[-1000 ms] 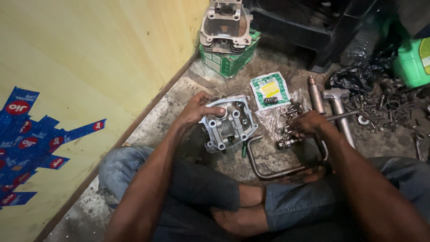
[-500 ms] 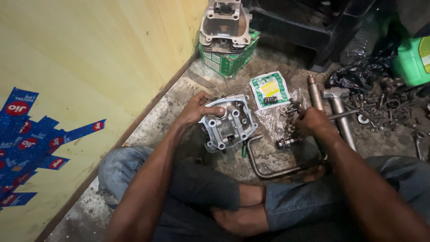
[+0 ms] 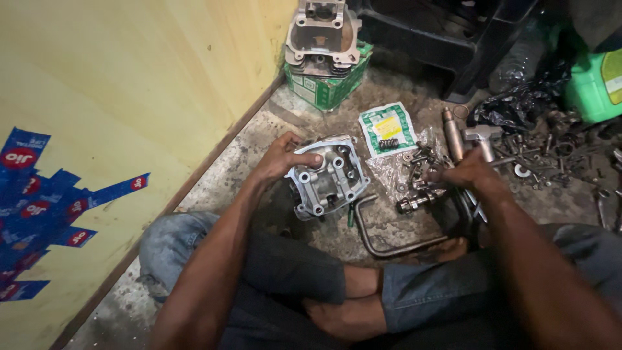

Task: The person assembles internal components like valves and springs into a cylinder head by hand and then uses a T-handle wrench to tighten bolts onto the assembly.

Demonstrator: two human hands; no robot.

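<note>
I sit cross-legged on a stained floor. My left hand [image 3: 285,159] grips the far left side of a grey metal engine cylinder head [image 3: 327,178] that rests on the floor in front of my legs. My right hand [image 3: 463,174] hovers over a clear plastic sheet [image 3: 414,172] covered with small bolts and metal parts, fingers curled down among them; whether it holds one is hidden. A camshaft-like steel part [image 3: 414,202] lies just under that hand.
A bent metal rod [image 3: 382,243] lies before my knees. A green-and-white packet [image 3: 387,128] sits beyond the head. Another engine casting [image 3: 324,29] stands on a green box [image 3: 327,87] by the yellow wall. Loose tools, a hammer [image 3: 483,139] and a green container [image 3: 593,84] crowd the right.
My right hand has shifted slightly left and down over the pile of small parts. My left hand has stayed on the cylinder head.
</note>
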